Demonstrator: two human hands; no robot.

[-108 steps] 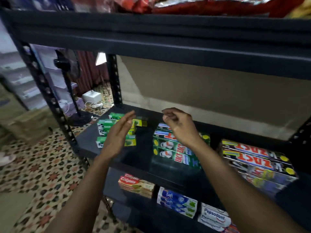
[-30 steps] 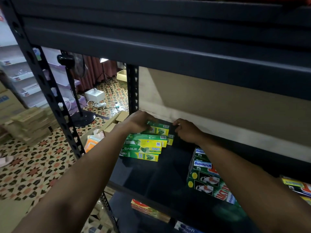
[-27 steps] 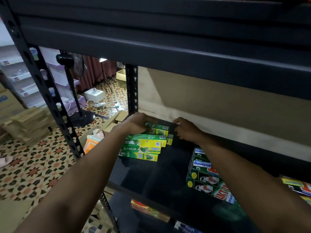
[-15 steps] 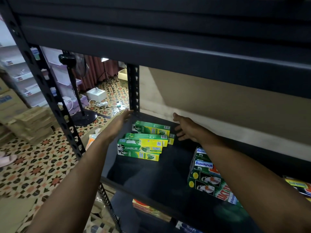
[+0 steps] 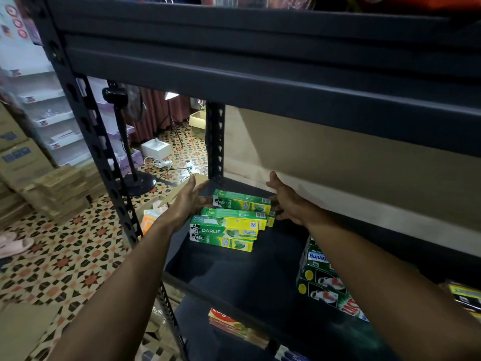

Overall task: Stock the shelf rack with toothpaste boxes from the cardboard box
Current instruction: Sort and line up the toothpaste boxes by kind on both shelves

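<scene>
Several green and yellow Darlie toothpaste boxes point(image 5: 229, 222) lie stacked at the back left corner of the dark shelf point(image 5: 234, 277) of the black rack. My left hand point(image 5: 191, 200) is at the stack's left end, fingers straight, touching the boxes there. At the right end my right hand point(image 5: 285, 201) is spread with straight fingers beside the boxes. Neither hand grips anything. A second stack of green toothpaste boxes point(image 5: 322, 285) sits to the right, partly hidden by my right forearm.
The rack's upright post point(image 5: 214, 142) stands just behind the Darlie stack, with a beam point(image 5: 260, 82) overhead. An open cardboard box point(image 5: 156, 212) sits on the patterned floor left of the rack. Red toothpaste boxes point(image 5: 229, 324) lie on the shelf below. A standing fan point(image 5: 125, 136) is behind.
Both hands have opened and drawn back from the top Darlie box to the ends of the stack. The boxes stay where they were placed.
</scene>
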